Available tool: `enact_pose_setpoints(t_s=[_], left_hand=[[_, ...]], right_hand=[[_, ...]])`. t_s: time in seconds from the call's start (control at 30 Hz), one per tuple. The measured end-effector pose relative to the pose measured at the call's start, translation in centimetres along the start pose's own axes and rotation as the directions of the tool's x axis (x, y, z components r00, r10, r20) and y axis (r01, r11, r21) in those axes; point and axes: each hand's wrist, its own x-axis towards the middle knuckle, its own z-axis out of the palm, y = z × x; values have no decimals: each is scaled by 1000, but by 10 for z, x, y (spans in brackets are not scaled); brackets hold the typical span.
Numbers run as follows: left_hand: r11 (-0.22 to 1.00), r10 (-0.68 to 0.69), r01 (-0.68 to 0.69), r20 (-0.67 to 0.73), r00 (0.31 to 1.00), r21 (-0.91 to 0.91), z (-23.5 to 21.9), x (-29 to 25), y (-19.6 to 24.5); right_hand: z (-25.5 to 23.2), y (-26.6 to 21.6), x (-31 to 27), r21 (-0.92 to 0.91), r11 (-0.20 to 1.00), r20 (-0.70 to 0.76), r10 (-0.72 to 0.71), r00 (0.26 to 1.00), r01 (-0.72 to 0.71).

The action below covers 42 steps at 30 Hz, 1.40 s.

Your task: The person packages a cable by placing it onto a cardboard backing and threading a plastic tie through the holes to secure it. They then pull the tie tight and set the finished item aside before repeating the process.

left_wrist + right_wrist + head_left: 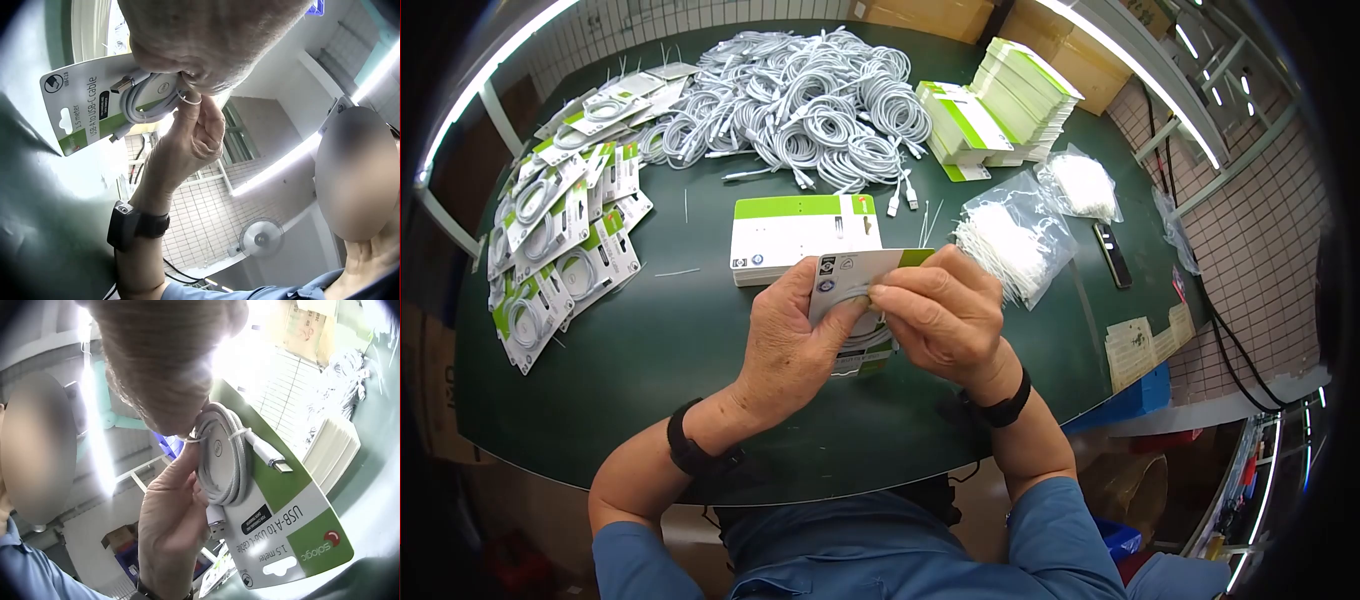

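Note:
A white and green card [315,534] labelled as a USB-A to USB-C cable is in my left hand [785,345], the thumb pressed over its front. Against the card lies a coiled white USB cable [240,465], its USB-C plug [272,456] standing out beside the coil. My right hand [945,315] pinches a thin white twist tie [189,100] at the coil, close to the left thumb. Just beyond both hands, a stack of flat cards [800,230] rests on the table.
A large heap of coiled white cables [800,100] covers the back of the green table [690,360]. Carded cables [550,230] pile up at left. Stacked cards [1020,95] stand at back right, near bags of white ties [1010,240] and a black device [1112,255].

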Motion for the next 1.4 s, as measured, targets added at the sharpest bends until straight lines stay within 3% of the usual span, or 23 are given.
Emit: enact_pose_setpoints(t_s=[0.17,0.4,0.53,0.6,0.63,0.7,0.73,0.8,0.83,0.87,0.97,1.1,1.4], left_hand=[[1000,-13,13,15,1000,0,-1,0,2],[1000,-2,2,17,1000,15,-2,1,1],[1000,-26,26,35,999,4,-2,1,5],[996,-45,48,33,998,-70,-1,2,10],[996,-59,62,42,997,-59,-1,2,13],[991,-60,66,56,997,-115,-1,4,18],[988,-61,70,66,996,-141,-1,3,20],[988,-71,84,99,993,-132,1,-1,20],[987,-68,84,114,991,-139,2,-2,20],[986,-66,86,133,989,-145,3,-3,20],[984,-80,105,169,982,-144,5,-7,20],[987,-81,105,188,979,-124,5,-7,20],[989,-72,94,184,980,-118,5,-7,15]], right_hand=[[2,1,-1,-38,999,-14,-36,999,35],[-3,5,2,105,987,53,118,992,-123],[-7,9,1,154,982,67,101,993,-110],[-8,8,-1,211,956,-19,212,977,-203],[-8,7,-2,271,922,-93,312,946,-277],[-9,11,-1,414,731,-111,632,767,-542],[-8,16,-4,422,720,-123,647,752,-550],[-7,31,-13,619,283,273,797,539,-732],[-5,35,-16,638,30,474,773,423,-770],[-3,37,-19,652,15,461,786,412,-758],[1,33,-25,645,-357,742,503,443,-675],[3,35,-29,673,-384,735,440,516,-632],[8,35,-29,642,-411,765,398,507,-647]])
